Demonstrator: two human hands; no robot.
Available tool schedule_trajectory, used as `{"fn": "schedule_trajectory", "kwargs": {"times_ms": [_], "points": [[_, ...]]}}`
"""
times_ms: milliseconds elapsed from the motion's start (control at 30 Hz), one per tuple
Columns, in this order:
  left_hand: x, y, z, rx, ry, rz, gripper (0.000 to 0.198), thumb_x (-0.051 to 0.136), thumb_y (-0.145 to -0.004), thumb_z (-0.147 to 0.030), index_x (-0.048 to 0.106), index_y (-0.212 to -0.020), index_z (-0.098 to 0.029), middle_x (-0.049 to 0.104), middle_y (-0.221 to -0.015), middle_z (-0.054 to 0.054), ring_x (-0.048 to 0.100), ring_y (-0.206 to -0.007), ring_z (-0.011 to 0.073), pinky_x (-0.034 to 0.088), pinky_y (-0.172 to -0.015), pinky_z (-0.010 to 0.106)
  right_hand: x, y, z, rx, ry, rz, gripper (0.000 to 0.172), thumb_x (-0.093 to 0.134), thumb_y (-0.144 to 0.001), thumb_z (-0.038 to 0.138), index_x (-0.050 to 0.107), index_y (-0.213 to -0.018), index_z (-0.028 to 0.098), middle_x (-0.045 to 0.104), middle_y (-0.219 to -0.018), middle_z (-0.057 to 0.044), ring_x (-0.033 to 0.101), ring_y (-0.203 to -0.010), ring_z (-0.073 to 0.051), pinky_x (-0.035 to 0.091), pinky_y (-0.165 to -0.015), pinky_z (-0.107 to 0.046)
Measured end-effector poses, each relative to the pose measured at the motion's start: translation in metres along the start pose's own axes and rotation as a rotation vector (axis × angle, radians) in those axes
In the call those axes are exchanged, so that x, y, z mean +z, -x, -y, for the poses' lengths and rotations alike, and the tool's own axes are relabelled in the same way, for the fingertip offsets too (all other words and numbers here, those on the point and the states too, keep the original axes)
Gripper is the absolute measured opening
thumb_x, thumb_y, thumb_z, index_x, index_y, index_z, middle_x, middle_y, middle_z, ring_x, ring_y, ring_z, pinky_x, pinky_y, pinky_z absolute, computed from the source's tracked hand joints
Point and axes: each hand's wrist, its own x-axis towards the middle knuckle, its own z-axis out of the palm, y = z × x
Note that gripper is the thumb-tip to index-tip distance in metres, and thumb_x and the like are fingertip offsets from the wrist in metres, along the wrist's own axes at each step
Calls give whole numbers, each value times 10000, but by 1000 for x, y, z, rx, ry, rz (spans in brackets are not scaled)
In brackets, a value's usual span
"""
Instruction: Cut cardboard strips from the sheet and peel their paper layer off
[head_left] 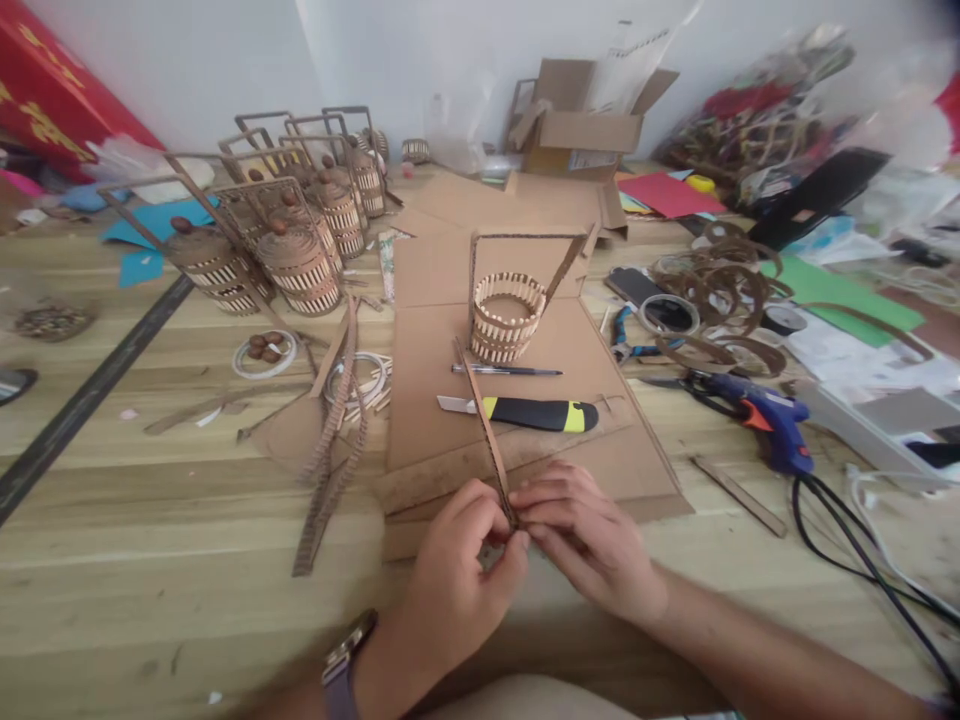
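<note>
A narrow cardboard strip (487,430) runs away from me, its near end pinched between the fingers of both hands. My left hand (469,550), with a watch on its wrist, grips the strip from the left. From the right, my right hand (581,535) has its fingers closed on the same end. Just beyond, a utility knife (536,413) with a black and yellow handle lies on a cardboard sheet (427,330), its blade out and partly behind the strip. A pen (517,370) lies past it. Farther off stands a small round basket (510,335) with a tall square handle.
Several lidded baskets (300,265) crowd the back left. Corrugated strips (330,470) and a tape roll (264,354) with brown balls inside lie left. On the right are a blue glue gun (765,410) with cables, pliers (622,335) and coiled strips (720,280). A cardboard box (585,140) stands behind.
</note>
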Motion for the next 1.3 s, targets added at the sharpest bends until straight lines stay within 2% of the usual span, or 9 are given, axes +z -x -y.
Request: {"fn": "schedule_trajectory", "kwargs": {"times_ms": [533, 767, 833, 900, 1000, 1100, 1300], "points": [[1, 3, 1, 32, 20, -1, 203, 489, -849, -148, 407, -671, -201, 483, -740, -10, 477, -686, 120, 374, -622, 223, 0, 2, 5, 2, 48, -18, 149, 561, -881, 102, 576, -974, 218, 723, -915, -48, 677, -895, -182, 517, -814, -386], [1, 3, 0, 47, -37, -5, 195, 471, -870, -177, 428, -682, -201, 484, -703, -15, 488, -667, 124, 394, -626, 229, -1, 4, 5, -31, 61, -7, 153, 542, -890, 98, 565, -981, 219, 730, -923, -51, 677, -991, -203, 500, -865, -409], [1, 2, -1, 10, -63, -5, 176, 506, -895, -257, 490, -731, -193, 527, -722, -3, 520, -684, 137, 418, -643, 242, -1, 5, 5, -39, 140, -23, 141, 546, -894, 109, 563, -977, 222, 738, -959, -56, 669, -1029, -210, 469, -907, -421], [0, 2, -1, -59, -40, 6, 154, 528, -902, -322, 563, -866, -176, 598, -783, 20, 570, -713, 150, 447, -655, 250, -2, 5, 6, -47, 214, -35, 128, 551, -897, 110, 559, -963, 220, 745, -995, -59, 661, -1064, -206, 425, -960, -419], [1, 1, -1, -152, 36, 66, 237, 494, -919, -330, 584, -1062, -164, 679, -867, 46, 639, -746, 164, 481, -672, 255, -2, 5, 7, -57, 272, -28, 129, 551, -906, 111, 561, -973, 220, 752, -1010, -53, 653, -1097, -197, 367, -1023, -414], [3, 1, -2, -234, 146, 111, 245, 451, -935, -315, 599, -1066, -171, 704, -852, 42, 661, -735, 167, 501, -681, 257, 0, 4, 9, -68, 285, -12, 139, 558, -902, 103, 567, -983, 215, 754, -1022, -53, 644, -1121, -192, 318, -1077, -414], [6, -2, -5, -327, 479, 65, 276, 450, -903, -230, 590, -1133, -170, 700, -1089, 63, 658, -951, 179, 517, -846, 273, 8, 3, 11, -115, 343, 14, 114, 557, -897, 94, 584, -946, 193, 747, -1063, -74, 635, -1138, -177, 225, -1152, -395]]}}
